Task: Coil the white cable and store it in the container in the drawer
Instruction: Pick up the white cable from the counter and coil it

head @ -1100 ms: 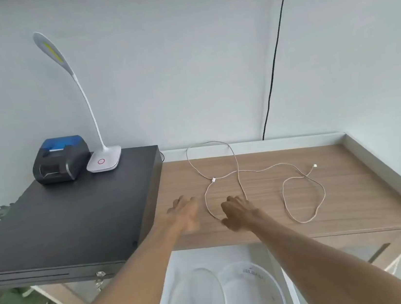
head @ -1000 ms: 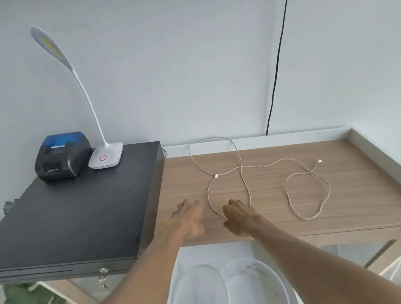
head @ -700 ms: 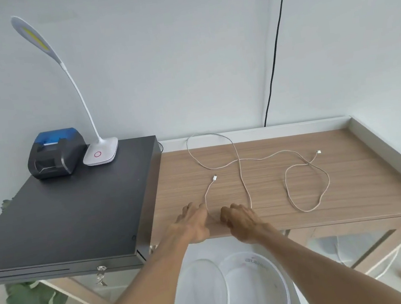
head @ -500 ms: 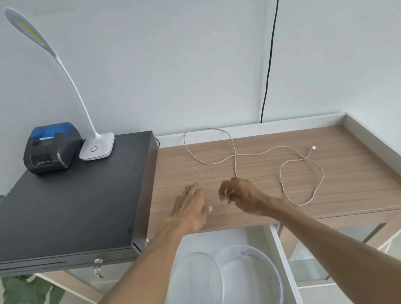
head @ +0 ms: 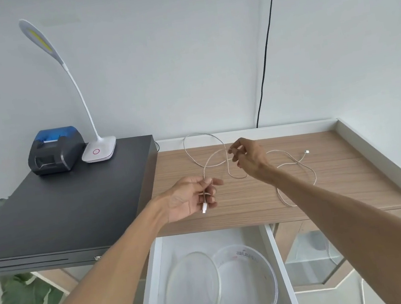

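The white cable [head: 295, 162] lies in loose loops on the wooden desk top [head: 339, 184]. My left hand [head: 190, 197] pinches the cable near its plug end, and the white plug hangs below the fingers. Farther back, my right hand [head: 247, 157] is raised over the desk with its fingertips closed on the cable. The other small plug lies at the right of the desk. Below the desk's front edge the white drawer [head: 282, 268] is open. In it sits a round clear container [head: 250, 283] with its clear lid [head: 189, 288] leaning against its left side.
A black cash drawer box [head: 61, 206] stands on the left, carrying a small black and blue printer [head: 55, 150] and a white gooseneck lamp [head: 99, 149]. A black wire [head: 267, 46] runs down the wall. The desk has a raised white rim [head: 383, 153]. A green plant [head: 27, 299] shows at lower left.
Both hands lay flat near the desk's front edge; now the left has picked up the plug end and the right has moved back and taken the cable, pulling its loops closer.
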